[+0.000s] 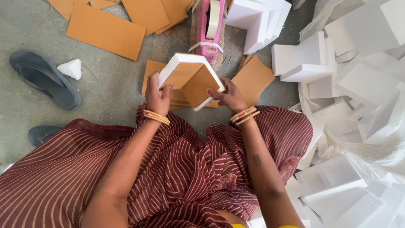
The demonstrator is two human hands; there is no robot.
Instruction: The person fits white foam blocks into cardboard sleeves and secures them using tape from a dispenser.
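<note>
Pink tape dispenser (209, 26), grey sandals (44, 78), loose cardboard sheets (105, 30), foam blocks (308, 59)

Bare floor (105, 80) lies open left of the hands; a pink tape dispenser (209, 29) blocks ahead, foam blocks (337, 80) crowd the right.

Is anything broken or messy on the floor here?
Yes. A torn white foam chunk lies alone beside the grey sandal, away from the neat white foam blocks. Brown cardboard sheets lie scattered crookedly on the grey floor.
</note>
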